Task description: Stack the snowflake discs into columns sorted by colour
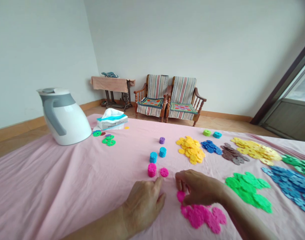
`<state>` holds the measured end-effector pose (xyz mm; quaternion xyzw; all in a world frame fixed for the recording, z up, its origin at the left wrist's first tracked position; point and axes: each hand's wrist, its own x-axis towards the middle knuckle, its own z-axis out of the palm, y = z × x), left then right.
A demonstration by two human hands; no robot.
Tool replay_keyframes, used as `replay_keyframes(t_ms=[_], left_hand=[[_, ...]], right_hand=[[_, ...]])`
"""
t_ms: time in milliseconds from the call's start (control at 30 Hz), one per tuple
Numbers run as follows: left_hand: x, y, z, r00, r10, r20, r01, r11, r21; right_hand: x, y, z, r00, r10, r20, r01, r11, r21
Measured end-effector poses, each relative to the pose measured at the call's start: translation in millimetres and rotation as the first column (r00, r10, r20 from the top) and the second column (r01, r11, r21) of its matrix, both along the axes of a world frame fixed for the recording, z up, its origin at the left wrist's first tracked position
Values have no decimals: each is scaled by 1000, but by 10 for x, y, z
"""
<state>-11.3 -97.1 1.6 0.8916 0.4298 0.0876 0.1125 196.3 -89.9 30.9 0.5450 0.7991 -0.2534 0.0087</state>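
Note:
My left hand (146, 204) rests low over the cloth, thumb apart and index finger stretched to the near edge of a single pink snowflake disc (164, 172). Beside that disc stands a short stack of pink discs (152, 170). My right hand (198, 187) is curled over the far left edge of a loose pile of pink discs (197, 216). Between its thumb and fingers a pink snowflake disc (180, 196) shows, partly covered. Two blue stacks (153, 157) and a purple stack (162, 140) stand farther back.
Sorted piles of yellow discs (191, 150), green discs (248, 191) and blue discs (291, 186) lie to the right. A white kettle (72, 120) and a tissue box (112, 120) stand at the back left, near several loose green discs (109, 140). Two chairs (183, 96) are beyond.

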Motion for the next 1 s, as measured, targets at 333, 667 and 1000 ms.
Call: replay_keyframes(t_ms=[333,667,1000], left_hand=[[10,14,-24,1000,13,-4,-13,1000,-1],[7,1,38,1000,21,-17,-21,999,-38],[4,8,39,1000,11,-11,-12,1000,-29]], right_hand=[[-46,283,-187,789,-290,-542,308,949,-60],[-305,432,-506,701,-398,-592,499,867,8],[-305,417,-490,771,-375,-515,503,855,129]])
